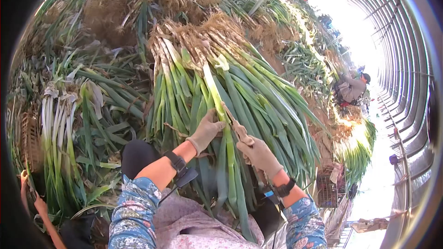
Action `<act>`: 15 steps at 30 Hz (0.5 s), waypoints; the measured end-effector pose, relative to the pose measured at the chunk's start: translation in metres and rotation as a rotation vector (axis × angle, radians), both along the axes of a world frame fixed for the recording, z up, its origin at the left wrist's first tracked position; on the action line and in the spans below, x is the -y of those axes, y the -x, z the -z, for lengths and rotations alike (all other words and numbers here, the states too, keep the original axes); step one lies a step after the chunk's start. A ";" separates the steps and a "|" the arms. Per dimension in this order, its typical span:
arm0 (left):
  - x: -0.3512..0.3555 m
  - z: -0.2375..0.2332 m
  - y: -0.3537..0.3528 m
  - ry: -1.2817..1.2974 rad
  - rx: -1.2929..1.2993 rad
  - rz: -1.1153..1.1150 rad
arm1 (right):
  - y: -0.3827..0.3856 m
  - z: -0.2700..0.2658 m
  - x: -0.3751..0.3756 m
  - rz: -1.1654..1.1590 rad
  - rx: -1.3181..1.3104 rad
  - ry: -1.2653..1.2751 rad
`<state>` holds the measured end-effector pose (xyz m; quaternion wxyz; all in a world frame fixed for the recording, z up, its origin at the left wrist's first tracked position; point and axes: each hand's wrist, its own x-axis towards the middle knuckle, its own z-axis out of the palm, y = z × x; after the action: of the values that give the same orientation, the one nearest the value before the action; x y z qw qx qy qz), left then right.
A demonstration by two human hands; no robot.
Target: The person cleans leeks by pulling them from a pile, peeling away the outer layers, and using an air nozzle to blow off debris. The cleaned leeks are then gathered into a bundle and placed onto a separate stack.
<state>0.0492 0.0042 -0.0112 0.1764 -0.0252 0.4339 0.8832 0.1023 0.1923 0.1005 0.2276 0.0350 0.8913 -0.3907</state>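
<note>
My left hand (206, 131), in a beige glove, closes around a thick green onion (213, 90). The stalk slants down across my lap, its root end pointing away from me. Just right of it, my gloved right hand (260, 156) is closed on a withered outer leaf (239, 129), a limp brownish strip beside the stalk. Beneath and beyond both hands spreads a big pile of green onions (272, 97), their soil-covered roots (198, 34) at the far end and green leaves toward me.
Cleaned white-stemmed green onions (57, 120) lie at left near a brown crate (31, 138). Another person's hands (40, 203) show at lower left. At right are a seated person (353, 87), another onion bundle (355, 145), a crate (328, 186) and the greenhouse frame (410, 64).
</note>
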 end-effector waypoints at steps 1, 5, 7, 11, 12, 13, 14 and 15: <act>-0.001 0.003 0.001 0.005 0.001 -0.001 | 0.012 -0.002 0.007 0.016 0.017 0.045; -0.003 0.006 0.002 0.061 -0.009 -0.012 | 0.072 -0.015 0.039 -0.044 0.094 0.041; -0.002 0.008 0.002 0.055 -0.016 0.001 | 0.101 -0.015 0.052 -0.123 0.050 0.030; 0.002 0.003 0.001 -0.019 0.023 0.041 | 0.175 0.028 0.053 -0.361 -0.142 -0.053; 0.003 0.002 0.000 -0.026 0.015 0.039 | 0.184 0.020 0.066 -0.327 -0.102 -0.077; 0.003 0.002 -0.001 -0.032 0.007 0.037 | 0.192 0.012 0.078 -0.293 -0.063 -0.102; 0.006 -0.004 -0.001 -0.036 -0.001 0.034 | 0.213 0.024 0.078 -0.437 -0.199 -0.115; 0.009 -0.009 -0.003 0.006 0.015 0.051 | 0.233 0.038 0.078 -0.579 -0.335 -0.127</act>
<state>0.0519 -0.0050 -0.0024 0.2022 -0.0214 0.4356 0.8769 -0.1310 0.1143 0.0628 0.1767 -0.2699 0.9119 -0.2538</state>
